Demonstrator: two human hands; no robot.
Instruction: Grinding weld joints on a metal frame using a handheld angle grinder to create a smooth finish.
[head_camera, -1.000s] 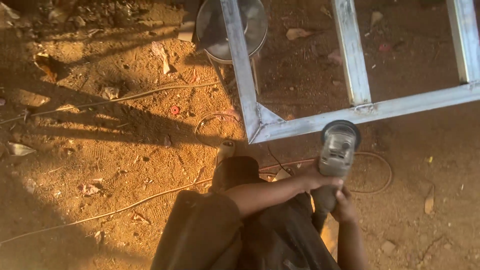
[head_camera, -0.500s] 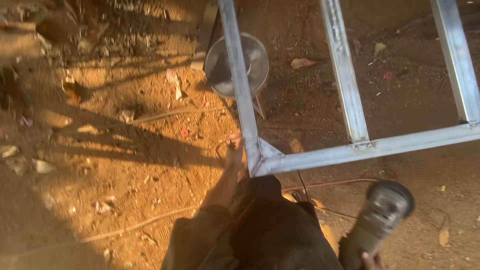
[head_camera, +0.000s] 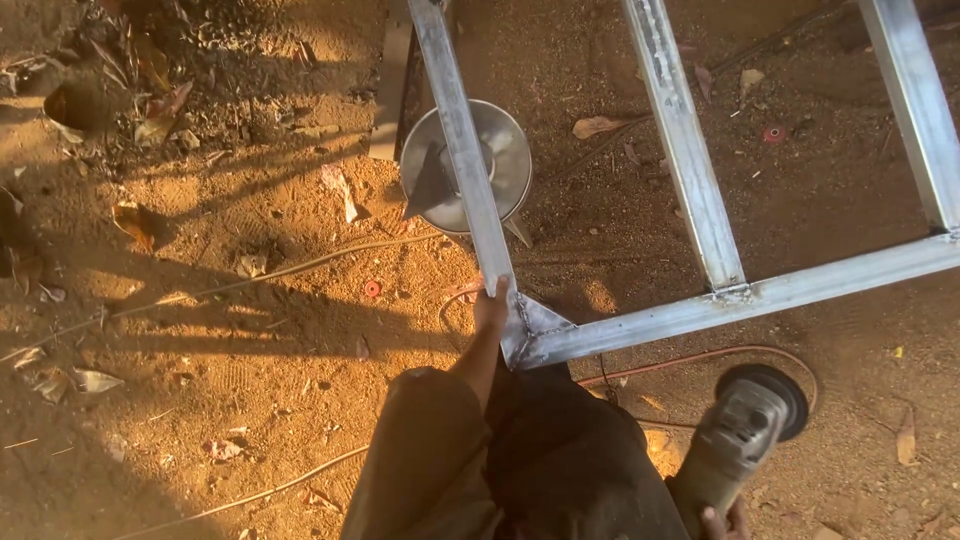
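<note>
Left hand (head_camera: 490, 308) gripping the metal frame (head_camera: 690, 190) right at its near corner, roughly 6 o'clock of the frame. Right hand (head_camera: 722, 522) wrapped around the angle grinder (head_camera: 745, 430) down at 4 o'clock, disc off the metal. Probably best to keep that corner pinned firmly and fingers away from the weld before bringing the disc in.

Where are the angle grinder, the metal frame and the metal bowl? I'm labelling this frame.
angle grinder (head_camera: 738, 432): head view, on its grey body behind the disc.
metal frame (head_camera: 700, 312): head view, on the near crossbar.
metal bowl (head_camera: 510, 160): head view, on its inner wall.
</note>
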